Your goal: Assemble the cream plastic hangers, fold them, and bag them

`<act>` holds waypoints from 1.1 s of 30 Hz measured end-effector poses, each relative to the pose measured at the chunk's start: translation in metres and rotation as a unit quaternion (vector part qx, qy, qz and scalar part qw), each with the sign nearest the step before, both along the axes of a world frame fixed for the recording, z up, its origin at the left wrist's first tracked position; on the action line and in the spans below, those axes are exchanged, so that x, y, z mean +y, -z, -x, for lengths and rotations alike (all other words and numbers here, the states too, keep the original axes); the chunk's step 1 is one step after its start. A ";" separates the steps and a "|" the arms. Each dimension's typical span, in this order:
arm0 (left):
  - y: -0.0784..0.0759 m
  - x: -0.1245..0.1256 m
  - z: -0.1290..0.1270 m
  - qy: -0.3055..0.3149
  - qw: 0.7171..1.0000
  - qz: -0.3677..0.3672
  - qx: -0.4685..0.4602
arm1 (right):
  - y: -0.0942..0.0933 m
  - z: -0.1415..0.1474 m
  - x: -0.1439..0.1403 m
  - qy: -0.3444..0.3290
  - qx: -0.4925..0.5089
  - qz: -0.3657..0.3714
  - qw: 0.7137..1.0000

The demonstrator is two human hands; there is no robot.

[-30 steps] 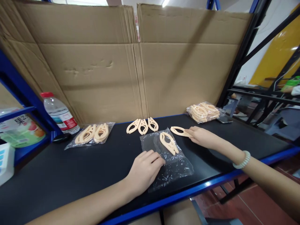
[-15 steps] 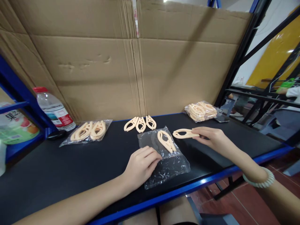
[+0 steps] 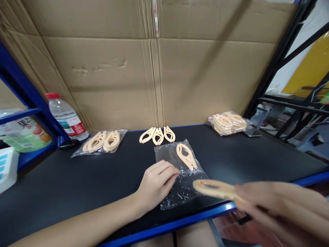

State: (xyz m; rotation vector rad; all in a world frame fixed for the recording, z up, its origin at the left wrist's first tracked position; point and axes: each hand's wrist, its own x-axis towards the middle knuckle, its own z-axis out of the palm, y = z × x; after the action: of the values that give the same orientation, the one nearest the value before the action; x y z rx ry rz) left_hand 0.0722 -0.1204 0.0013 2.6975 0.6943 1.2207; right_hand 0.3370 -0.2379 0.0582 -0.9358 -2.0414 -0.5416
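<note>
Far left, against the cardboard backing [image 3: 108,79], stands a water bottle [image 3: 67,117] with a red cap; just to its right a filled bag [image 3: 101,141] of two folded hangers lies on the black table [image 3: 64,185]. Toward the middle, three loose hangers [image 3: 157,134] sit side by side at the far edge.

Nearer, the left hand [image 3: 155,183] rests palm down with its fingers curled onto the near-left part of a clear plastic bag [image 3: 180,175], pinning it flat to the table rather than clasping it. One peach hanger inside the bag [image 3: 186,156] lies at the bag's far end.

To the right and close to the camera, the right hand [image 3: 275,206], blurred, grips a second hanger [image 3: 214,188] by one end, holding it in the air above the table's near blue edge, apart from the bag.

Far right, a stocked bag of hangers [image 3: 228,122] rests beside a phone [image 3: 253,133].

Judged from this layout, the step in hand is loading the bag, one piece in and a second carried. The next move would call for finding the bag's mouth, lifting its upper film with the left fingers, and sliding the held piece in beside the first.
</note>
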 end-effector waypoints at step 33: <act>-0.002 -0.001 0.000 -0.009 1.000 0.014 -0.019 | 0.042 0.080 0.060 -0.117 -0.157 0.210 0.958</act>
State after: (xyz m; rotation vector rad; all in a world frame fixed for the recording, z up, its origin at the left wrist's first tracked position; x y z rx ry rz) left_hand 0.0721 -0.1216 0.0032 2.6437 0.7274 1.2551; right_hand 0.2574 -0.1779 0.0166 -0.8681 -2.5790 -0.1316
